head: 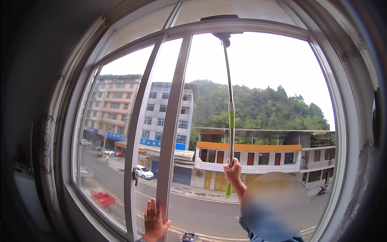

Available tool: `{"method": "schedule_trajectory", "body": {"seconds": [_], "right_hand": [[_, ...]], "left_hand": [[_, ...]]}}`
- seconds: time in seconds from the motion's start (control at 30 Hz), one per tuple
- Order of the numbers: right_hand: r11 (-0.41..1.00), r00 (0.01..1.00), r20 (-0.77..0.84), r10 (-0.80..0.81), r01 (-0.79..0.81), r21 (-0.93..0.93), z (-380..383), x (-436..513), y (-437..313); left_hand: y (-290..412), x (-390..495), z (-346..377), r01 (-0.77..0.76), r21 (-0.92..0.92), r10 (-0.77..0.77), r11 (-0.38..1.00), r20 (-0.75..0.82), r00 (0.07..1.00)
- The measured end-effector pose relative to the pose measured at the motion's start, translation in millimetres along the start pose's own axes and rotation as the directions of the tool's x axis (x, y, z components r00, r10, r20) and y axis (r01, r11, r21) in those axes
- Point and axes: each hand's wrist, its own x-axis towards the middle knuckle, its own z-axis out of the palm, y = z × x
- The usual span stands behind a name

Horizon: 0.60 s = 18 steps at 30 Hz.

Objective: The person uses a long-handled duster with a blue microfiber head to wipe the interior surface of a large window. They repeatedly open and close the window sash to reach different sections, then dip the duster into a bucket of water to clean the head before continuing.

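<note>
My right hand [232,169] is closed around the metal pole of a long-handled window cleaning tool [231,121] with green grips, its lower green end showing beneath the hand. The pole stands nearly upright in the window opening. Its dark, wide head [223,35] is at the top frame bar, partly hidden by the bar and partly seen above it through the upper pane. Low on the left, my left hand [154,220] rests with fingers spread against the upright sash frame [173,133], holding nothing. A blurred round patch covers part of the right sleeve.
A window handle [135,176] sits on the frame bar left of my left hand. Curtains hang at both sides; the left curtain [50,142] is nearest the glass panes. Outside are a road [205,214], buildings, a white car [144,172] and a wooded hill.
</note>
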Motion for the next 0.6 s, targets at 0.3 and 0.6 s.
{"method": "schedule_trajectory", "body": {"seconds": [0.3, 0.6], "right_hand": [[0.989, 0.989, 0.083, -0.122, 0.128, -0.067, 70, 222, -194], [1.0, 1.0, 0.02, -0.007, 0.007, -0.008, 95, -19, -19]], "left_hand": [[-1, -1, 1, -0.021, -0.027, 0.02, 0.999, -0.019, 1.0], [-3, -3, 4, -0.023, -0.025, 0.021, 0.999, -0.054, 0.998]]}}
